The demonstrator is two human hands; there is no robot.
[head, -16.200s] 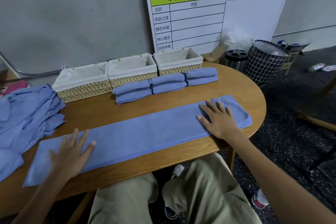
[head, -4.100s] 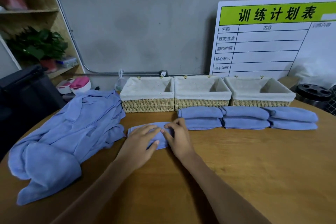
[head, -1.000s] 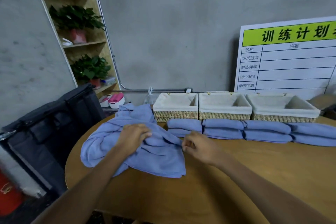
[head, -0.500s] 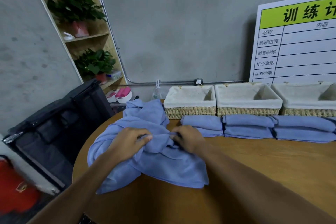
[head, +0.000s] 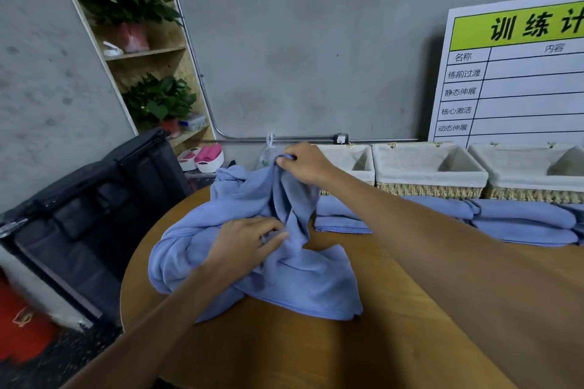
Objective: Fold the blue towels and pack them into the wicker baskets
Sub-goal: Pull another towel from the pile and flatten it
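Wooden round table [head: 363, 341] carries a heap of loose blue towels [head: 300, 281] at its left end. Left hand [head: 246, 243] sits on the heap, fingers curled into the cloth mid-pile. Right hand [head: 303, 163] is higher and further back, pinching an edge of one towel [head: 284, 193] and holding it up off the heap. Behind that, folded towels [head: 518, 215] lie in a row just in front of three lined wicker baskets [head: 429, 167] by the wall. Whiteboard chart [head: 518, 73] leans behind the baskets.
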